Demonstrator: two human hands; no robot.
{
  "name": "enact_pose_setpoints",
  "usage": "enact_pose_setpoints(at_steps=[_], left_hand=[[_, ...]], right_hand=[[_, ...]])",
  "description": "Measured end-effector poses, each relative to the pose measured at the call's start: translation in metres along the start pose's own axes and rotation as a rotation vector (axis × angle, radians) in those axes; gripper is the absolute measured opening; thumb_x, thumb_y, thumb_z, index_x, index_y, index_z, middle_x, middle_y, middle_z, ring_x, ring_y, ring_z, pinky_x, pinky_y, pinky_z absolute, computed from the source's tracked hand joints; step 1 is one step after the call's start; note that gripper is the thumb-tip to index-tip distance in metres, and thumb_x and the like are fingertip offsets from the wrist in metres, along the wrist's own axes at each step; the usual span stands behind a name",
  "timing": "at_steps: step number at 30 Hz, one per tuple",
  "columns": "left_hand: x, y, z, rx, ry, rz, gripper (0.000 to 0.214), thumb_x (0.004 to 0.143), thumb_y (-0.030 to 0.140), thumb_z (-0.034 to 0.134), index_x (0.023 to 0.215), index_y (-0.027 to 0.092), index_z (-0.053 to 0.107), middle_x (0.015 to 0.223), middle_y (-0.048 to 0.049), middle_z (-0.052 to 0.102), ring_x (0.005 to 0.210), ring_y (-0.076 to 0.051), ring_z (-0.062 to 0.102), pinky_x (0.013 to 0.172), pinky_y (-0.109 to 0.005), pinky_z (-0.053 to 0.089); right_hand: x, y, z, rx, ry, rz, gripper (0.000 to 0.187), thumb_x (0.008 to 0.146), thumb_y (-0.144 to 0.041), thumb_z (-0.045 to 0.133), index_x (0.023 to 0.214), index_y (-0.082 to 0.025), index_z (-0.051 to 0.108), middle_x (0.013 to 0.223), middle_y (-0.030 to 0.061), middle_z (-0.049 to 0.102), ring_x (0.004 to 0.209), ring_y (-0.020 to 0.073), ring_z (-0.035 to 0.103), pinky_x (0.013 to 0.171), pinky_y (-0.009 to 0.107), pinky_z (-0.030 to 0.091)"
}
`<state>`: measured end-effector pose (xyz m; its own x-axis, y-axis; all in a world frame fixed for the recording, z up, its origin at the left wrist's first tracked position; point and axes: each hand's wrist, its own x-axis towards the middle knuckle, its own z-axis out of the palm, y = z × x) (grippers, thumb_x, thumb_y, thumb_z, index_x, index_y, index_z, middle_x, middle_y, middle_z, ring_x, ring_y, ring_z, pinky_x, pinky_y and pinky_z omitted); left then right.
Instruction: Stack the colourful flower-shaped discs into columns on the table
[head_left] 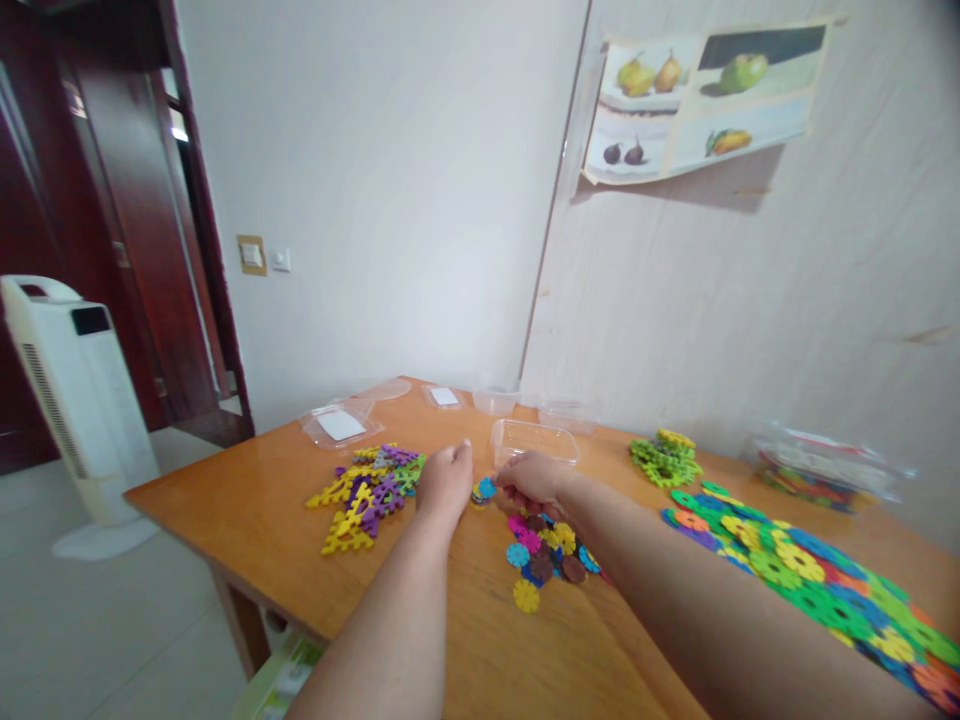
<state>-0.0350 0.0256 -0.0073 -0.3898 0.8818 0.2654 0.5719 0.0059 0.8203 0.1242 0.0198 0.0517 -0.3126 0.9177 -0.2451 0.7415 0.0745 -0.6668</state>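
My left hand [445,478] is curled closed on the wooden table [247,500], just right of a heap of yellow, purple and green interlocking pieces [367,487]. My right hand [534,477] is closed too, fingers pinched near a small blue and yellow disc piece [484,490] that lies between both hands. Whether either hand grips that piece I cannot make out. Below my right hand lies a cluster of round snowflake discs [546,552] in pink, brown, yellow and blue. A clear plastic tub [534,438] stands just behind my right hand.
Clear lids and small tubs [341,424] line the table's far edge. A green disc pile [664,458], a long band of mixed discs [810,575] and a bag of pieces [821,468] lie at the right. A white fan heater [71,400] stands on the floor at left.
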Motion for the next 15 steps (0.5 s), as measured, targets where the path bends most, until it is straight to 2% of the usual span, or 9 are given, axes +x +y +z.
enact_pose_setpoints(at_steps=[5, 10, 12, 15], left_hand=[[0.000, 0.000, -0.001, 0.004, 0.000, 0.005, 0.052, 0.094, 0.052, 0.036, 0.063, 0.020, 0.063, 0.061, -0.0072, 0.065, 0.062, -0.020, 0.060, 0.057, -0.029, 0.034], [0.001, 0.000, 0.000, 0.017, 0.003, 0.015, 0.052, 0.094, 0.051, 0.036, 0.063, 0.019, 0.063, 0.062, -0.0070, 0.065, 0.061, -0.019, 0.058, 0.057, -0.029, 0.032], [0.000, 0.001, 0.000, 0.018, 0.007, 0.016, 0.051, 0.094, 0.050, 0.037, 0.063, 0.019, 0.063, 0.063, -0.0072, 0.065, 0.062, -0.019, 0.058, 0.057, -0.029, 0.031], [-0.001, 0.001, 0.000, 0.012, 0.008, 0.018, 0.051, 0.094, 0.050, 0.037, 0.063, 0.018, 0.063, 0.064, -0.0073, 0.066, 0.062, -0.019, 0.057, 0.057, -0.029, 0.030]], right_hand=[[0.005, -0.002, 0.004, -0.075, 0.033, 0.002, 0.037, 0.079, -0.043, 0.067, 0.054, -0.018, 0.054, 0.045, -0.0011, 0.050, 0.041, 0.0105, 0.043, 0.042, 0.023, 0.033], [-0.003, -0.002, -0.007, -0.195, 0.069, -0.046, 0.014, 0.080, -0.029, 0.062, 0.074, -0.017, 0.067, 0.062, -0.0002, 0.063, 0.051, 0.0101, 0.052, 0.049, 0.021, 0.037], [-0.011, -0.001, -0.013, -0.261, 0.029, -0.069, 0.011, 0.077, -0.027, 0.065, 0.075, -0.017, 0.069, 0.063, -0.0009, 0.065, 0.054, 0.0105, 0.054, 0.050, 0.021, 0.038], [-0.021, 0.001, -0.020, -0.377, -0.067, -0.103, 0.010, 0.065, -0.027, 0.074, 0.064, -0.017, 0.069, 0.058, -0.0016, 0.062, 0.056, 0.0129, 0.055, 0.051, 0.022, 0.037]])
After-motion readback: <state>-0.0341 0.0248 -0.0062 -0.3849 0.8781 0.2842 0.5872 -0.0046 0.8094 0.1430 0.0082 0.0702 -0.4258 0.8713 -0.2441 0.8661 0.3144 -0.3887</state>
